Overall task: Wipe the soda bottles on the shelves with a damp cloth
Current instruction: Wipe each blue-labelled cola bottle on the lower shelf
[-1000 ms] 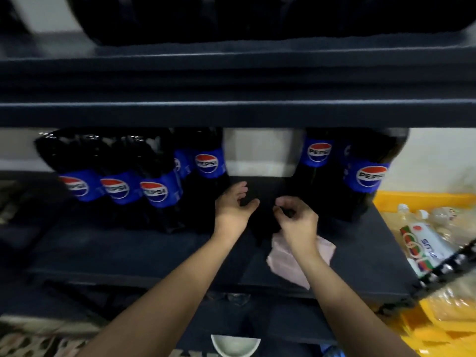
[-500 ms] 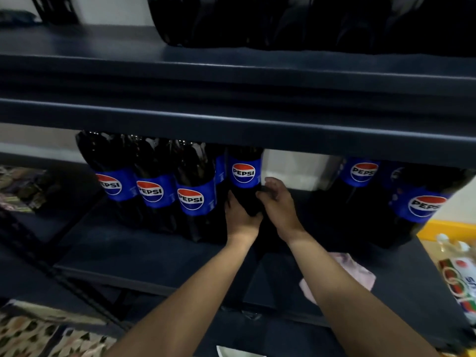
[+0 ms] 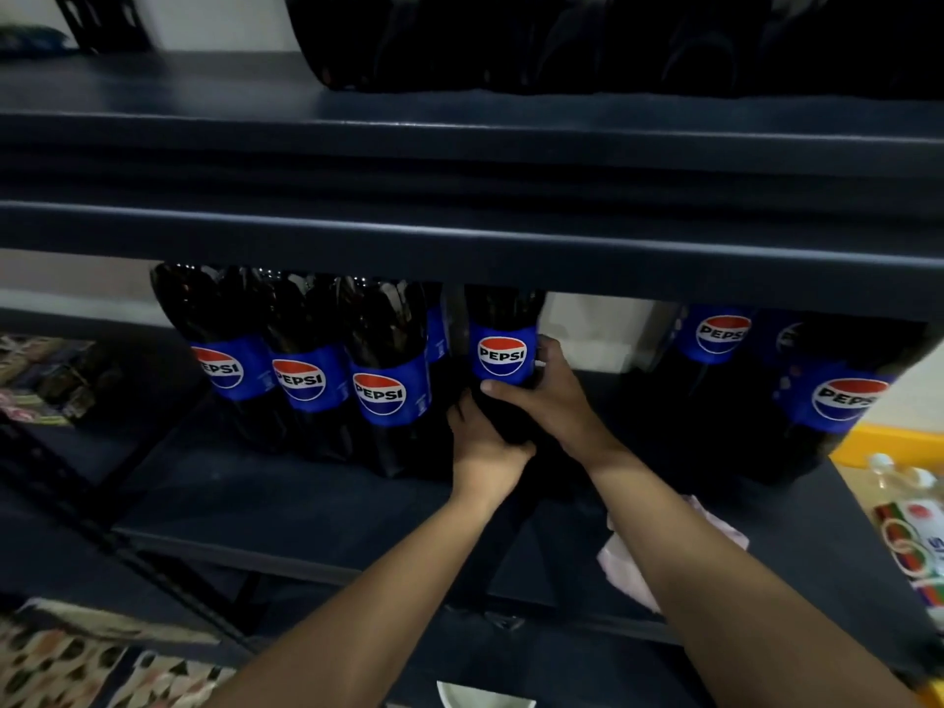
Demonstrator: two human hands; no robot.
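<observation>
Both hands wrap one Pepsi bottle that stands upright on the lower shelf, its long axis vertical, with its top hidden behind the shelf board above. The right hand curls round the bottle from about 3 o'clock, thumb lying across the front just under the blue label; the left hand grips the dark lower body from about 7 o'clock, fingers curled out of sight behind it. Three more bottles stand in a row at 9 o'clock of the held one, the nearest just beside it, and others stand well apart at 3 o'clock. The pink cloth lies on the shelf at 5 o'clock of the bottle, partly under the right forearm and in neither hand. The right hand is likely nearer to it, so wiping probably calls for that hand to let go and drop back toward 5 o'clock.
</observation>
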